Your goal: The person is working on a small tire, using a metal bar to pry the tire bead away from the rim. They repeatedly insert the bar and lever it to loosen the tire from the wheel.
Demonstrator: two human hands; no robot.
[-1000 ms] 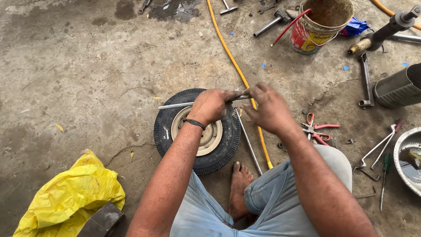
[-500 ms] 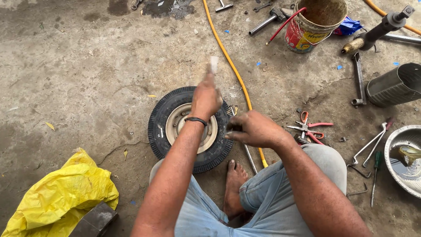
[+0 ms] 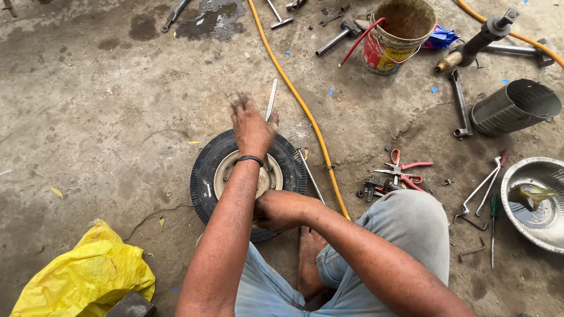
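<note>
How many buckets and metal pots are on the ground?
3. A plastic bucket stands at the top, a grey metal can lies on its side at right, and a metal bowl sits at the right edge, partly cut off.

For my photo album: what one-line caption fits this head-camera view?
Seated on concrete, a person's left hand lifts a thin metal rod above a small wheel while the right hand grips its near edge.

One tyre (image 3: 249, 176), one bucket (image 3: 397, 35), two hoses (image 3: 305, 111)
</note>
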